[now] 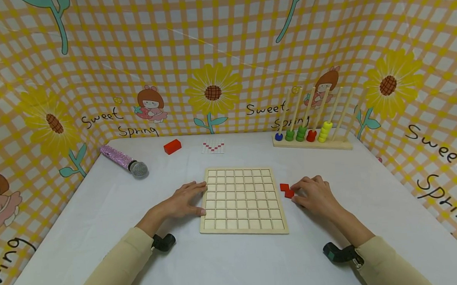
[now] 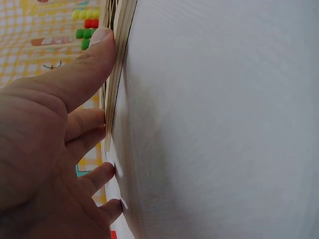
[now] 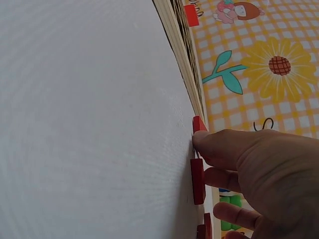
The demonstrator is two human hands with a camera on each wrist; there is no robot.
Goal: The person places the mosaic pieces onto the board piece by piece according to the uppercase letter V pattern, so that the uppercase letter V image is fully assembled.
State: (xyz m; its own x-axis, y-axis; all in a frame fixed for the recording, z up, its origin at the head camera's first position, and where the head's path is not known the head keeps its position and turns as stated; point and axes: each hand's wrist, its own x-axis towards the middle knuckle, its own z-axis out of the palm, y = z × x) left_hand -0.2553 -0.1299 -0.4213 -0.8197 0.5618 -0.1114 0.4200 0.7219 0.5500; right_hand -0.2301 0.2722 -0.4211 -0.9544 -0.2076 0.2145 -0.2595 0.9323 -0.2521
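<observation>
A square wooden grid board (image 1: 242, 200) lies flat in the middle of the table, its cells bare. Along its left edge rests my left hand (image 1: 186, 200), fingers spread; the left wrist view shows its thumb (image 2: 102, 45) touching the board's side. Small red square tiles (image 1: 284, 187) lie just right of the board. My right hand (image 1: 312, 194) is over them, thumb and forefinger bent down at the tiles and apart from each other. In the right wrist view, the thumb (image 3: 217, 144) covers part of one tile and another red tile (image 3: 198, 181) stands nearer the camera.
Behind the board lie a red block (image 1: 172, 146) and a small card (image 1: 213, 146) with a red-square pattern. A glittery pink microphone (image 1: 122, 160) is at the back left. At the back right stands a wooden peg rack (image 1: 312, 144) with coloured beads. Patterned cloth encloses the table.
</observation>
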